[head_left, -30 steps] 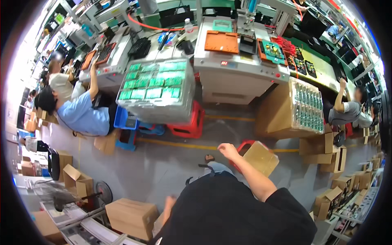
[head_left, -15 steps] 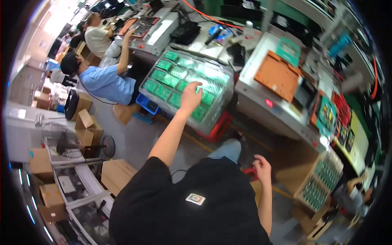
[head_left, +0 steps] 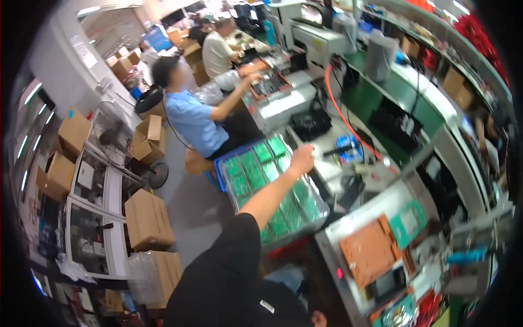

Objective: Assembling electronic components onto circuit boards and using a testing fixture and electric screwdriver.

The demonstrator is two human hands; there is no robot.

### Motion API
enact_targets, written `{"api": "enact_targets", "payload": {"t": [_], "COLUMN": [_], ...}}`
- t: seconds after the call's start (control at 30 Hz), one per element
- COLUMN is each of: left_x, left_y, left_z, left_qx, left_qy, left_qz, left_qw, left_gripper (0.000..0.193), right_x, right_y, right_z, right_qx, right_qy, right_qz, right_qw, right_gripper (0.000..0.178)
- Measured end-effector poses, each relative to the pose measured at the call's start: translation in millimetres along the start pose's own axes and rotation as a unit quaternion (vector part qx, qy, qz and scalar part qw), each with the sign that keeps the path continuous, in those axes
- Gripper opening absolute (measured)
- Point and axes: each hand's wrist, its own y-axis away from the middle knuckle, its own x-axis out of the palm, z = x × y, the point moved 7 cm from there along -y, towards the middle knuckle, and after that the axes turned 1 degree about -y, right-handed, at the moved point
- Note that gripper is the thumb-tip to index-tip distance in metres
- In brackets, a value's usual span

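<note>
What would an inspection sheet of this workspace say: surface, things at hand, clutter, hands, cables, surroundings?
Surface: pale bench, crowded.
Things at hand: green circuit boards in a clear tray.
Clutter: black bundle and blue packet on the bench.
Left hand: over the tray's edge, contact unclear; fingers curled, any hold unclear.
Right hand: cut off at the lower edge; grip unclear.
Cables: orange-red line curving across the bench.
Surroundings: co-worker in blue, fan, cardboard boxes.
</note>
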Motion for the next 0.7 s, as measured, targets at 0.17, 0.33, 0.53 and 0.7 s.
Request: {"api": "enact_targets", "payload": {"t": [0.17, 0.33, 0.53, 0.7], "left_x": [9, 16, 9, -63], "left_y": [-79, -86, -120, -106], "left_z": [20, 63, 32, 3], "left_qx": [0.013, -0.061, 0.021, 0.087], "left_qy": [-0.172, -0.239, -0.323, -0.249], "left_qz": [-0.029, -0.008, -0.025, -0.121], "left_qw": [0.985, 0.969, 0.946, 0.957], "left_gripper": [0.046, 0.061, 0.014, 0.020], "right_x": [-9, 16, 27, 62], "right_y": [-131, -138, -231, -263], "right_z": [85, 80, 100, 99], "right_qx": [-0.097, -0.107, -0.200, -0.274], "right_qy": [0.001, 0.003, 0.015, -0.005], "right_qz": [0.023, 0.057, 0.161, 0.207], "right_qw": [0.995, 0.993, 0.966, 0.939], "right_gripper": [0.020, 0.019, 0.017, 0.017]}}
